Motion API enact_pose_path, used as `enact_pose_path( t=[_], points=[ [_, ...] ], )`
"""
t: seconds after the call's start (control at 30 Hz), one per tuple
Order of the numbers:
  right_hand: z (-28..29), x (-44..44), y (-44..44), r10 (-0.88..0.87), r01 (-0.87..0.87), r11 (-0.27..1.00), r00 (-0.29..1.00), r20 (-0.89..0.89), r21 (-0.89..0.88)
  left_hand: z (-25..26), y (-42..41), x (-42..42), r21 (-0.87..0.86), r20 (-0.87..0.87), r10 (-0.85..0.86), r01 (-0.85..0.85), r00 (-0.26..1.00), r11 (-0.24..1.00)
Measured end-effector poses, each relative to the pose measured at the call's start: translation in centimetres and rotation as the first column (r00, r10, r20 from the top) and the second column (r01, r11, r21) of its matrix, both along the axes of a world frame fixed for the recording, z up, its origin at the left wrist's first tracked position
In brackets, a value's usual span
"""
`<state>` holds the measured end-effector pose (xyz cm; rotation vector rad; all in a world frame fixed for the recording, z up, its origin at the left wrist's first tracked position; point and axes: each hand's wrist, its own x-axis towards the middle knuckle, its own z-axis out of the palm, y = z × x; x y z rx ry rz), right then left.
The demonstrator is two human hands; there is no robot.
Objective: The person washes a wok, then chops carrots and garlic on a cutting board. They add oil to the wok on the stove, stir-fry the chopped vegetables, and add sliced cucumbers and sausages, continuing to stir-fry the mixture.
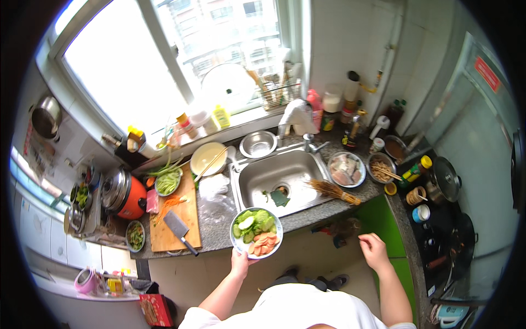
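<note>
My left hand [241,263] grips the near rim of a plate [239,243], held in front of the counter edge. Sliced cucumber [252,224] and pinkish sliced sausage [263,243] lie on it. My right hand [373,246] hangs over the floor beside the green cabinet, fingers curled; whether it holds anything is unclear. To the left, a cleaver [176,224] rests on a wooden cutting board [195,236], near shredded carrot [174,201] and a bowl of shredded green vegetable [168,182]. Green scraps [280,198] lie by the drain of the steel sink [254,181].
A straw brush [335,192] lies across the sink's right rim, near a bowl of raw meat or fish [346,169]. A black wok [462,244] and lidded pot [443,183] stand at the right. At left are an orange rice cooker [133,197] and a bowl of mixed vegetables [135,236].
</note>
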<state>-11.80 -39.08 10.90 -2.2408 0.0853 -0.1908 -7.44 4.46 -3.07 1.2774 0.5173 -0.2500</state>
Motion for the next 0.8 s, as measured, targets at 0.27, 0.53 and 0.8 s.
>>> enact_pose_path(
  t=[0.27,0.53,0.8],
  points=[
    [5.6,3.6,-4.2,0.375,-0.233,0.879,0.877,0.3,-0.417,8.9,-23.5,1.6,-0.027,0.079,-0.518,0.522,0.852,0.853],
    [4.3,-1.7,-24.5,0.28,-0.116,0.74,0.949,0.146,-0.663,13.2,-48.9,-1.2,-0.14,0.172,-0.85,0.866,0.498,0.48],
    [5.9,-10.6,-40.9,-0.082,0.18,0.729,0.981,0.177,-0.66,16.6,-67.9,-4.1,-0.085,0.223,-0.961,0.985,0.163,0.147]
  ],
)
